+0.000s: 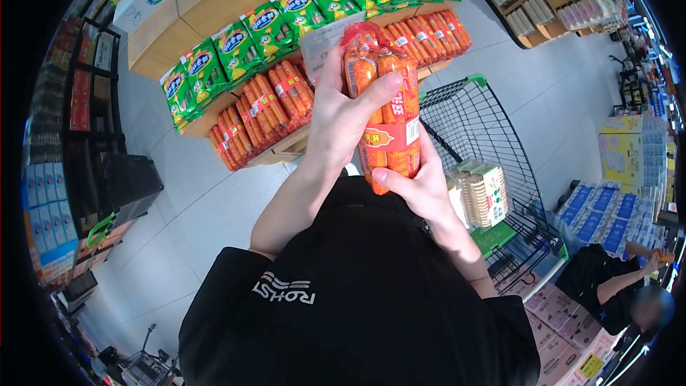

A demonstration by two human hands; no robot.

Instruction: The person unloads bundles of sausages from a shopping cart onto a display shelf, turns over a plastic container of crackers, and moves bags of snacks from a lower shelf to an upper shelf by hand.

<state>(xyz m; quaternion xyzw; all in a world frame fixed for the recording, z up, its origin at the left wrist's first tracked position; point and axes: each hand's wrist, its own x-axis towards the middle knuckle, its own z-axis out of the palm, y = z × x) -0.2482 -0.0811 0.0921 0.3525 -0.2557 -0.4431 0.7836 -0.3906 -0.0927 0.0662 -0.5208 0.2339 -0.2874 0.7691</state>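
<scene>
Your left hand [339, 118] is clamped on the upper left of the sausage pack [386, 111], thumb across its front; your right hand [421, 186] grips its lower right, thumb near the near end. The pack, banded in red and gathered in red netting [362, 34] at its far end, is held up before your chest. Beyond it, the display shelf [153, 46] carries 2 rows: green bags [264, 25] above, orange packs [261, 104] below. Right, the cart [493, 111] bears pale packages [480, 194]. Far right, 1 other person [607, 286] stands beside stacked cartons [564, 329].
</scene>
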